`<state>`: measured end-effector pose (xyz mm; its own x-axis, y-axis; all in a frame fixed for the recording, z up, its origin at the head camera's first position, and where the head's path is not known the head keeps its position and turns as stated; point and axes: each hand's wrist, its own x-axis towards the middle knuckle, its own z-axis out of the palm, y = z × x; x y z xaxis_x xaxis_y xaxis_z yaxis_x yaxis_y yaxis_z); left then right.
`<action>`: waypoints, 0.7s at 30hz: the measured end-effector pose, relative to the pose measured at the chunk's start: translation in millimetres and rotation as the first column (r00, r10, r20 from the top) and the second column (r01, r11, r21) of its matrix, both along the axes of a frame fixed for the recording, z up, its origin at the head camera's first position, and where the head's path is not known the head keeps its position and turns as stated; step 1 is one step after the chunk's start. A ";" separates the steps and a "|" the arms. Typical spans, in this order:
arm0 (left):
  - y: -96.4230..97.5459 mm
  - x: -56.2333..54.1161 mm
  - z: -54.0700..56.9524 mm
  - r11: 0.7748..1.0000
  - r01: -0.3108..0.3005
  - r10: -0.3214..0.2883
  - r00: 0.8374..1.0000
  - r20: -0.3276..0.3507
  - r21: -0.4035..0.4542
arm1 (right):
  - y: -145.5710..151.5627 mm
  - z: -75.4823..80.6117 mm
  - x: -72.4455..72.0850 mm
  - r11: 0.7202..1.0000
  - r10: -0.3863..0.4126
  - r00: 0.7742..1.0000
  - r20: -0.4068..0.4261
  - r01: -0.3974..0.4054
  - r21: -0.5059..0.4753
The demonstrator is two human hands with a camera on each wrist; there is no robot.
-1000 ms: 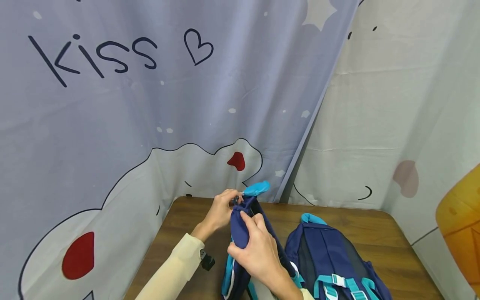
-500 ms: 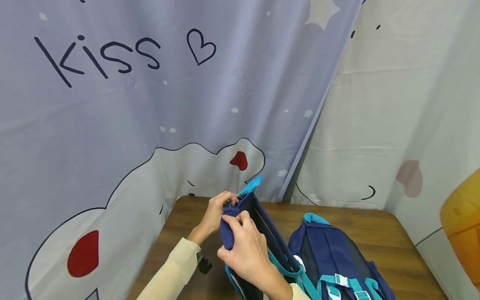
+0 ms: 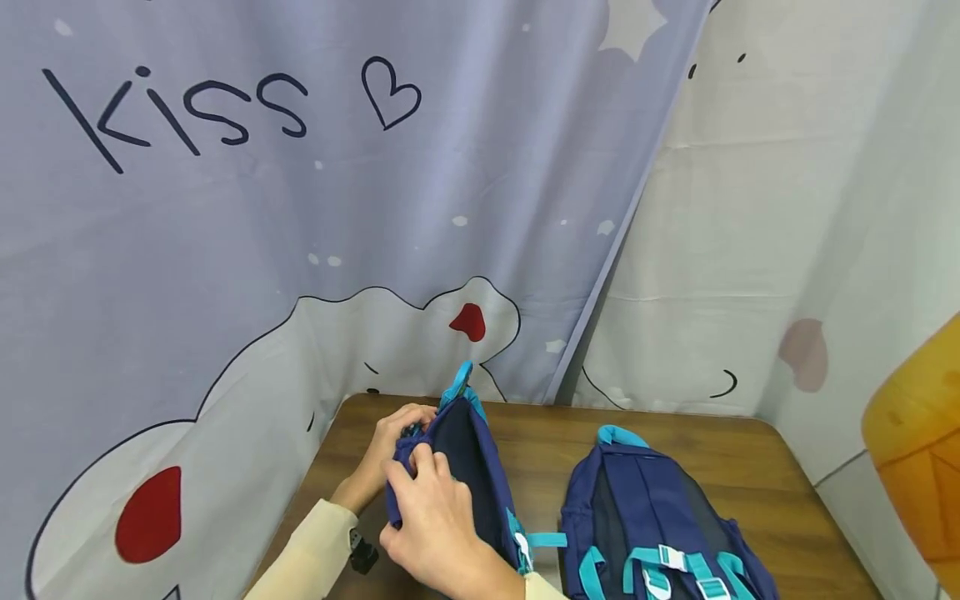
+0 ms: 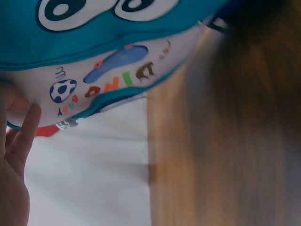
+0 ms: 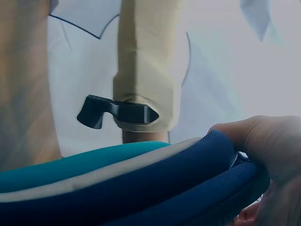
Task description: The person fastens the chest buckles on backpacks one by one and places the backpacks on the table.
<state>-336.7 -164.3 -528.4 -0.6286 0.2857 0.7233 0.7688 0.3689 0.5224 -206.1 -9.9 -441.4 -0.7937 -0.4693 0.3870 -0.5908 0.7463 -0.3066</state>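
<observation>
A small navy backpack [image 3: 463,446] with a teal top handle stands tilted on the table, its dark back panel facing right. My left hand [image 3: 384,450] grips it near the top, the fingertips partly hidden behind the bag. My right hand [image 3: 442,517] pinches its navy side edge, thumb on the near side. In the left wrist view, the backpack's front [image 4: 113,70] shows teal cloth with cartoon eyes and a white band with printed letters, and the left hand [image 4: 16,141] lies against it. The right wrist view shows the right hand [image 5: 273,150] holding the navy side fabric [image 5: 188,174].
A second navy backpack [image 3: 652,508] with teal straps and white buckles lies on the right of the wooden table [image 3: 720,433]. A teal strap [image 3: 546,540] stretches between the two bags. Printed curtains [image 3: 375,208] hang behind the table. A black wrist device [image 5: 122,112] sits on the left sleeve.
Both hands and the held backpack have shifted left, away from the second bag. The held backpack has turned so that its dark back panel shows more. The grips stay near the top and side.
</observation>
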 end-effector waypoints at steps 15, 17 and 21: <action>-65.7 6.8 -26.4 0.876 -0.112 0.088 0.993 -0.073 -0.469 | -47.5 -49.4 -3.4 0.983 0.057 0.997 0.054 -0.065 0.173; -70.8 5.6 -32.4 0.843 -0.106 0.076 0.994 -0.078 -0.528 | -51.8 -56.8 -3.6 0.977 0.054 0.995 0.082 -0.069 0.204; -74.6 1.3 -41.7 0.779 -0.076 0.033 0.996 -0.081 -0.622 | -58.6 -72.4 -3.8 0.968 0.044 0.993 0.110 -0.070 0.239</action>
